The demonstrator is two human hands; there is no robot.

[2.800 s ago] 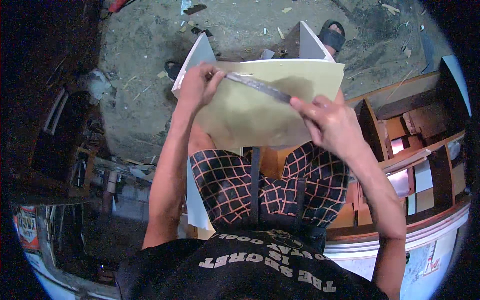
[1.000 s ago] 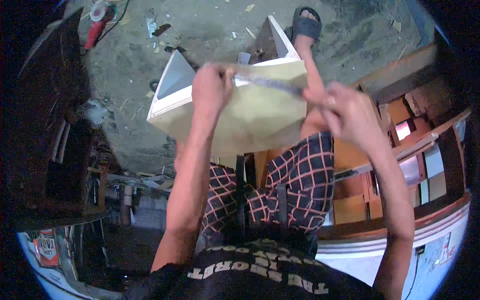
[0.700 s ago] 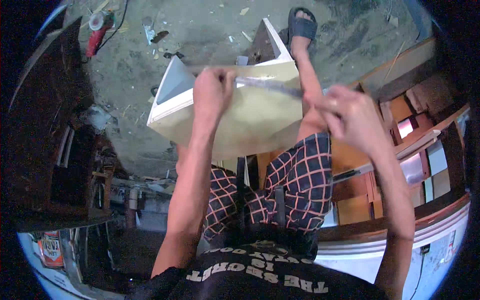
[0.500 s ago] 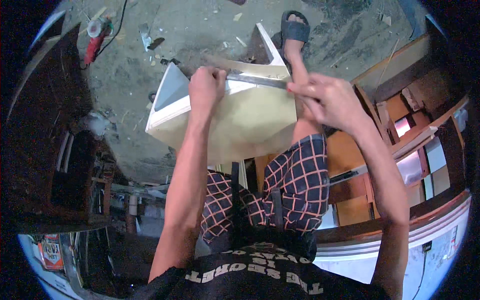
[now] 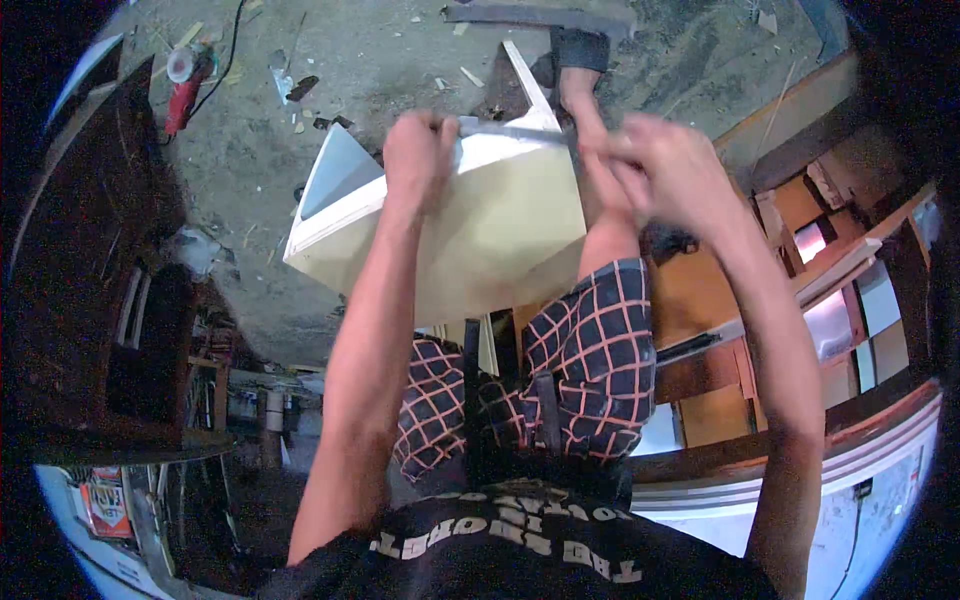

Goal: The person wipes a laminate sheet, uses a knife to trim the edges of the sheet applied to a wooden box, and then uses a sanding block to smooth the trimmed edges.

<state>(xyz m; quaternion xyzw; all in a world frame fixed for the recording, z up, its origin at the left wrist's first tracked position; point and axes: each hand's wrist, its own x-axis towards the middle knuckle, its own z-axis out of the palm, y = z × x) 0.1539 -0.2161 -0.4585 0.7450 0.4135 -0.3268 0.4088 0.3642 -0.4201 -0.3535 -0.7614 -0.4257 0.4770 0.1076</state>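
A long flat metal bar, which looks like a file (image 5: 515, 132), lies across the white upper edge of a cream-faced box-like panel piece (image 5: 510, 215). My left hand (image 5: 416, 160) is closed round its left end, thumb side toward the bar. At its other end my right hand (image 5: 668, 172) is closed too, smeared by motion; the handle, if any, is hidden in the fingers. The panel piece rests by my legs, with a grey inner face (image 5: 345, 172) on its left and a narrow white strip (image 5: 527, 82) jutting out beyond it.
A red angle grinder (image 5: 185, 95) with a black cord lies on the dusty floor at the far left, among scattered chips. A blurred brownish strip (image 5: 530, 14) is at the top, by my sandalled foot (image 5: 580, 60). A wooden frame with panels (image 5: 800, 210) stands at the right.
The beige strip along the panel's edge is gone from there; a blurred strip now shows farther out near my foot. Both hands and the file have shifted slightly away from me.
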